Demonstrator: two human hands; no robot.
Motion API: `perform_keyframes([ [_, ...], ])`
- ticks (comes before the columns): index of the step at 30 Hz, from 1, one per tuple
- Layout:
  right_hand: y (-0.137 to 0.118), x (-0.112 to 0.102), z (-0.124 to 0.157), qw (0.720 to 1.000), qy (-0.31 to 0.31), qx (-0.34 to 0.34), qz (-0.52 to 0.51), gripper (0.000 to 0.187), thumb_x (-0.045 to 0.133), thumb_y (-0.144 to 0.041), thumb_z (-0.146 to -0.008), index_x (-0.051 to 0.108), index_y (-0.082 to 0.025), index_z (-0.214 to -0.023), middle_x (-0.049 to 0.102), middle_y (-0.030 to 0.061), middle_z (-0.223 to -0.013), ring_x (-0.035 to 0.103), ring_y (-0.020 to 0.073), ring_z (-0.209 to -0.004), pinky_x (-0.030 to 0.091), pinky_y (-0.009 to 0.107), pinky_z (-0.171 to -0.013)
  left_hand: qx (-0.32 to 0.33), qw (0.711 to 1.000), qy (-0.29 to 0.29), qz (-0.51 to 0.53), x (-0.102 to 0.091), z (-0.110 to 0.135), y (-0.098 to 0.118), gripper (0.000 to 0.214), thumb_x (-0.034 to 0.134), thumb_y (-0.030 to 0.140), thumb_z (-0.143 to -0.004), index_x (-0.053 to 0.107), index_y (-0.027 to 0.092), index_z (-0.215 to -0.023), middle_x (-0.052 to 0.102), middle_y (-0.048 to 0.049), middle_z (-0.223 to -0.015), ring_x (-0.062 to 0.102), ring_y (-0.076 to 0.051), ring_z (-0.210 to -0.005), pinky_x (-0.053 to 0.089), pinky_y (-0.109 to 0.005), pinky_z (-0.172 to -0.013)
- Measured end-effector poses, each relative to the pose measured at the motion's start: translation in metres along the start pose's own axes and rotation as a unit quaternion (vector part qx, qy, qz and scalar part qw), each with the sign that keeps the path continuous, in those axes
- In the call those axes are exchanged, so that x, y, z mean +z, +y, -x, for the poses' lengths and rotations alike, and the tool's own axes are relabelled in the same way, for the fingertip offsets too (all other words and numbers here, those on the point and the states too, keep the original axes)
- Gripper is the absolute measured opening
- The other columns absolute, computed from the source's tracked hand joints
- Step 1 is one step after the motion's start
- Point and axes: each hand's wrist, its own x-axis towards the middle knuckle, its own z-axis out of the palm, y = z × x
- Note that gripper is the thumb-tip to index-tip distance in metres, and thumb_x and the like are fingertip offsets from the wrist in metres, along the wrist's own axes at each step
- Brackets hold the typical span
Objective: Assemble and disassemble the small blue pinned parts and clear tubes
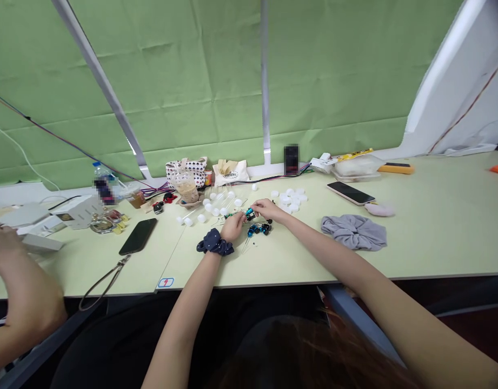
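Note:
My left hand point(232, 226), a dark dotted scrunchie point(215, 243) round its wrist, and my right hand point(269, 209) meet over the table. Between their pinched fingertips is a small shiny blue-and-black piece point(250, 213), too small to name its kind. Just below it on the tabletop lies a little pile of similar blue-and-black pieces point(260, 229), with thin pin-like ends sticking out. Clear tubes with white caps point(212, 208) lie beyond my left hand. Loose white round caps point(289, 200) are spread beyond my right hand.
A grey cloth band point(354, 232) and a phone point(351, 193) lie to the right. On the left are another phone point(138, 236) with a strap, glass bottles point(103, 222) and a co-worker's arm point(25, 281). An iced drink cup point(187, 189) stands near the back.

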Motion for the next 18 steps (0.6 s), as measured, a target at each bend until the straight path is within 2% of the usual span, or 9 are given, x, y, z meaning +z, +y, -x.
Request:
perform_keyframes([
  [3,-0.0009,-0.0015,-0.0021,1.000,0.004,0.004,-0.024,0.015,0.063,-0.028,-0.078,0.062,-0.015,-0.086,0.055,-0.0019,-0.062,0.031,0.0032,-0.039,0.019,0.015,-0.034,0.011,1.000,-0.004,0.002,0.0002,-0.0001,0.0001,0.031,0.030,0.031,-0.095,0.055,0.018,-0.081,0.060,-0.0030,-0.072,0.053,-0.015,-0.067,0.039,-0.026,-0.067],
  [7,-0.0013,-0.0053,-0.0009,0.999,0.028,0.025,-0.010,0.025,0.055,-0.038,-0.084,0.061,-0.014,-0.080,0.053,-0.0008,-0.058,0.029,0.0039,-0.039,0.019,0.016,-0.034,0.003,1.000,0.001,0.003,-0.0007,0.0003,0.0004,0.031,0.030,0.031,-0.095,0.054,0.018,-0.081,0.060,-0.0029,-0.072,0.053,-0.015,-0.067,0.039,-0.025,-0.067],
  [9,-0.0009,-0.0063,0.0002,1.000,0.025,0.011,-0.001,0.023,0.057,-0.036,-0.083,0.060,-0.014,-0.077,0.053,-0.0007,-0.059,0.032,0.0043,-0.040,0.022,0.016,-0.036,0.008,1.000,-0.003,0.003,-0.0011,0.0004,0.0002,0.031,0.030,0.031,-0.095,0.054,0.018,-0.080,0.060,-0.0026,-0.072,0.053,-0.015,-0.066,0.038,-0.025,-0.066],
  [12,-0.0014,-0.0058,0.0020,1.000,0.016,-0.009,-0.020,0.016,0.064,-0.030,-0.077,0.060,-0.017,-0.086,0.058,-0.0007,-0.068,0.038,0.0045,-0.046,0.028,0.015,-0.040,0.009,1.000,-0.005,0.007,-0.0015,-0.0001,-0.0006,0.031,0.030,0.032,-0.095,0.054,0.018,-0.080,0.060,-0.0026,-0.072,0.052,-0.015,-0.066,0.038,-0.025,-0.065],
  [18,0.0020,-0.0019,0.0004,1.000,0.006,-0.023,0.010,0.025,0.061,-0.040,-0.081,0.061,-0.015,-0.085,0.059,0.0015,-0.070,0.045,0.0079,-0.055,0.037,0.018,-0.050,0.004,1.000,0.003,0.004,-0.0002,-0.0008,-0.0021,0.031,0.031,0.033,-0.095,0.054,0.018,-0.080,0.060,-0.0029,-0.073,0.053,-0.015,-0.065,0.039,-0.025,-0.064],
])
